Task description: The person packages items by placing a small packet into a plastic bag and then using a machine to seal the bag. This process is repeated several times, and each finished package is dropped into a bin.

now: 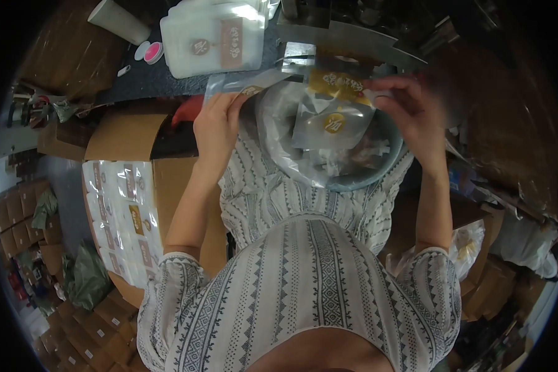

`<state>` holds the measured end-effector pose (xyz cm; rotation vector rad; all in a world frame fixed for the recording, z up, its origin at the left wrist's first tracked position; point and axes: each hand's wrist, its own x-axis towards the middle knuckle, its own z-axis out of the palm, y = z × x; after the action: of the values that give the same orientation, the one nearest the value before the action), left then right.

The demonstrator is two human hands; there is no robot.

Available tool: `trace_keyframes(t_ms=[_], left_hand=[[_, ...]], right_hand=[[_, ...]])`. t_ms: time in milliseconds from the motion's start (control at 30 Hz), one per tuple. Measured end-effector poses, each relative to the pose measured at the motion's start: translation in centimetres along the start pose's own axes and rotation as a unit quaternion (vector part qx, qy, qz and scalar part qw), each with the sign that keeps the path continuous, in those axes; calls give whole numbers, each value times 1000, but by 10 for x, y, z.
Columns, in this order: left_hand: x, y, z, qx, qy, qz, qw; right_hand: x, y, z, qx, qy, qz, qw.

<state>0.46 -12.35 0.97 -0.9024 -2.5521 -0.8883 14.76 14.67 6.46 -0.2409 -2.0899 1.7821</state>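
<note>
Two hands work over a grey bowl that sits on the person's lap against the edge of the dark table. The left hand is closed on the corner of a clear flat pouch stretched sideways toward the table, and the right hand pinches the top edge of a second pouch with a gold label, which hangs upright above the bowl. That pouch looks only partly filled, so the step in hand seems to be packing or checking one pouch at a time over the bowl; the next move would call for a steady grip on the open mouth of the pouch, held level so nothing spills past the rim, though I cannot tell whether its mouth is open or already pressed closed. One bowl is in view, with crumpled clear film and some pale contents inside that are too blurred to name. On the table lies one stack of white labelled pouches, too closely piled to count, and beside it one small round pink dish and one pale cup lying tilted. Left of the person's knee stands one open cardboard box holding filled white packets in roughly two rows, about eight showing. Many closed brown boxes are stacked on the floor farther left
</note>
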Motion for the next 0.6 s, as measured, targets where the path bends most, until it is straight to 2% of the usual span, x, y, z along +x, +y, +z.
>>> trace_keyframes(t_ms=[67,167,300,467,600], left_hand=[[-2,16,-5,-34,20,26,999],[-4,26,-11,-52,12,43,998],[-5,35,-12,-76,5,57,995],[-5,46,-13,-104,-64,5,992],[-4,47,-12,-129,-68,18,989]], right_hand=[[6,4,21,-25,-39,-77,996],[13,3,40,-73,-52,-120,989],[14,5,43,-48,-55,-121,990],[10,6,39,-81,-50,-138,986],[9,5,35,-76,-53,-123,988]])
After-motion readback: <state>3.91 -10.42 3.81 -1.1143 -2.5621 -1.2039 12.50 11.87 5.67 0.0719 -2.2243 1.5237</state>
